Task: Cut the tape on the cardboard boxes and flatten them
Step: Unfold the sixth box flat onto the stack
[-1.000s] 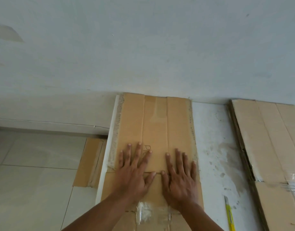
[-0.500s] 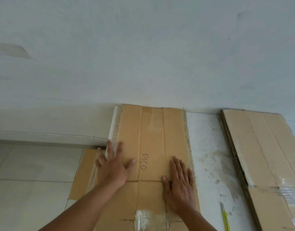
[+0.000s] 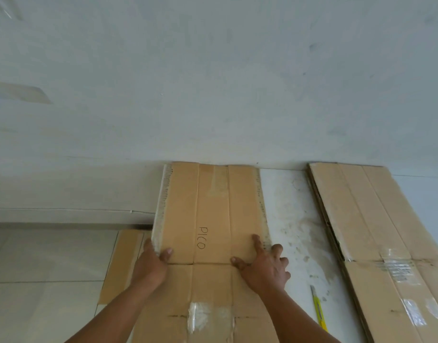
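Observation:
A flattened brown cardboard box [image 3: 213, 206] marked "PICO" lies on a white table [image 3: 284, 199], its far end against the wall. A patch of clear tape [image 3: 198, 315] sits on its near part. My left hand [image 3: 151, 266] grips the box's left edge, thumb on top and fingers hidden under it. My right hand [image 3: 265, 266] is at the right edge, with thumb and index finger on the cardboard and the other fingers curled over the edge.
A yellow utility knife [image 3: 318, 308] lies on the table right of my right arm. A stack of flattened boxes [image 3: 374, 219] with tape lies at the right. Another cardboard piece [image 3: 121, 263] sits lower down at the left, over the tiled floor.
Both hands slid outward from pressing flat on the middle of the box. The left went to the left edge and took hold of it; the right went to the right edge.

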Available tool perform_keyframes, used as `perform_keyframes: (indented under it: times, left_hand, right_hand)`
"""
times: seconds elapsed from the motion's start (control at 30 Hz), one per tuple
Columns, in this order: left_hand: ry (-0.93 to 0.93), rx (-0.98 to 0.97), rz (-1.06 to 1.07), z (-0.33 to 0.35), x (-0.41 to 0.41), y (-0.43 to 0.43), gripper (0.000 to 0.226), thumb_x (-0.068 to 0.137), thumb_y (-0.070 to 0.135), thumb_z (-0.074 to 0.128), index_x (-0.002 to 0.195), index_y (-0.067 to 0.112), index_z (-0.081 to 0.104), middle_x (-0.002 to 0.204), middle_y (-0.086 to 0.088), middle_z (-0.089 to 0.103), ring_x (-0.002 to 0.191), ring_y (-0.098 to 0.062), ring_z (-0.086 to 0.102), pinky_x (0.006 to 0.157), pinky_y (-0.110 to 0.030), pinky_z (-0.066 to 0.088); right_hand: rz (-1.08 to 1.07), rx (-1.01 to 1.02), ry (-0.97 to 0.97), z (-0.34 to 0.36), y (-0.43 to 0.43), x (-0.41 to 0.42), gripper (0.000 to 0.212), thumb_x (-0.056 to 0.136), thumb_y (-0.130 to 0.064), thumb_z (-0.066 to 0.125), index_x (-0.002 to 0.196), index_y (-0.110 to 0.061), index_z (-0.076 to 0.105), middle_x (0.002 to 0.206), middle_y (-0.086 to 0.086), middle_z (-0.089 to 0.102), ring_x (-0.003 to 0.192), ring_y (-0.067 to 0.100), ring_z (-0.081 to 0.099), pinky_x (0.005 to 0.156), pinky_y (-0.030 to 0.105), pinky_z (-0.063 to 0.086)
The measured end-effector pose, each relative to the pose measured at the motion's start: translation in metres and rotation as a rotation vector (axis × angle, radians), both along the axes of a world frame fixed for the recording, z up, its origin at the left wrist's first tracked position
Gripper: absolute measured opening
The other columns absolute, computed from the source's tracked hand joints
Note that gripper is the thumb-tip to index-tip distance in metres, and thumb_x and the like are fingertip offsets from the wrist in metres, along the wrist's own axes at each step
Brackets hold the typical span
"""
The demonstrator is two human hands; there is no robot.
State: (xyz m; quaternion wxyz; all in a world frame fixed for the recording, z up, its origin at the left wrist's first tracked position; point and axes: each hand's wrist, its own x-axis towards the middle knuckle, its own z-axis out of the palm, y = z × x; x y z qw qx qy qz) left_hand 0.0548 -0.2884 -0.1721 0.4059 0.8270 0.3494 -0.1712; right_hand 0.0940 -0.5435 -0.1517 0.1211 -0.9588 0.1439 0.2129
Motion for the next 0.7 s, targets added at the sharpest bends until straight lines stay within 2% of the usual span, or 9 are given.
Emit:
perform_keyframes:
  times: [0.07,0.17,0.27,0.37,0.43,0.5,0.57,0.7]
  left_hand:
    - [0.025,-0.010,0.010,0.004,-0.006,0.001,0.065,0.102,0.045,0.050,0.151,0.008,0.029,0.138,-0.018,0.056,0.115,-0.036,0.058,0.084,-0.038,0.048]
    - [0.021,0.006,0.051,0.010,-0.015,0.002,0.053,0.101,0.039,0.056,0.136,0.002,0.042,0.122,-0.019,0.060,0.091,-0.027,0.055,0.067,-0.034,0.042]
    - [-0.072,0.071,0.115,0.023,-0.017,-0.005,0.040,0.097,0.030,0.064,0.118,-0.002,0.051,0.109,-0.019,0.060,0.084,-0.028,0.055,0.064,-0.036,0.044]
    - [-0.164,0.103,0.134,0.046,-0.015,-0.025,0.036,0.096,0.024,0.066,0.116,-0.002,0.051,0.108,-0.018,0.060,0.082,-0.029,0.055,0.059,-0.034,0.039]
    - [-0.199,0.075,0.143,0.063,-0.013,-0.042,0.035,0.097,0.024,0.064,0.119,0.000,0.050,0.108,-0.015,0.061,0.086,-0.031,0.056,0.062,-0.034,0.039]
    - [-0.233,0.029,0.142,0.079,-0.010,-0.061,0.034,0.098,0.025,0.064,0.119,0.003,0.050,0.110,-0.015,0.060,0.089,-0.031,0.055,0.068,-0.035,0.041]
    - [-0.263,-0.052,0.119,0.095,-0.006,-0.085,0.031,0.097,0.025,0.065,0.116,0.006,0.049,0.108,-0.012,0.059,0.089,-0.029,0.054,0.072,-0.037,0.044]
    - [-0.325,-0.174,0.022,0.120,0.012,-0.150,0.044,0.096,0.022,0.067,0.134,0.011,0.048,0.114,-0.005,0.058,0.097,-0.025,0.055,0.079,-0.034,0.044]
  right_hand:
    - [0.019,0.067,0.015,0.006,-0.005,-0.002,0.093,0.077,-0.076,0.059,0.151,-0.050,0.010,0.130,0.005,0.031,0.110,0.028,0.056,0.097,0.044,0.047]
    - [0.062,0.191,-0.028,0.019,-0.013,-0.008,0.079,0.090,-0.055,0.060,0.154,-0.047,0.014,0.122,0.001,0.044,0.106,0.022,0.060,0.093,0.036,0.051]
    - [0.113,0.258,-0.122,0.036,-0.018,-0.013,0.066,0.099,-0.040,0.053,0.156,-0.039,0.020,0.120,0.000,0.044,0.107,0.020,0.058,0.094,0.031,0.050]
    - [0.118,0.273,-0.231,0.054,-0.032,-0.016,0.056,0.102,-0.030,0.045,0.155,-0.033,0.027,0.118,0.001,0.046,0.104,0.021,0.058,0.093,0.033,0.050]
    - [0.089,0.287,-0.300,0.068,-0.048,-0.014,0.052,0.102,-0.025,0.040,0.153,-0.032,0.033,0.112,0.001,0.049,0.100,0.022,0.059,0.089,0.034,0.051]
    - [0.064,0.269,-0.355,0.083,-0.073,-0.008,0.050,0.101,-0.026,0.040,0.151,-0.034,0.037,0.115,0.003,0.053,0.101,0.024,0.060,0.086,0.034,0.051]
    - [0.056,0.234,-0.385,0.099,-0.106,-0.003,0.051,0.101,-0.028,0.042,0.152,-0.034,0.035,0.122,0.007,0.056,0.107,0.026,0.060,0.089,0.035,0.050]
    - [-0.018,0.219,-0.399,0.126,-0.192,0.007,0.056,0.101,-0.027,0.045,0.155,-0.030,0.029,0.130,0.010,0.058,0.120,0.029,0.054,0.097,0.033,0.043]
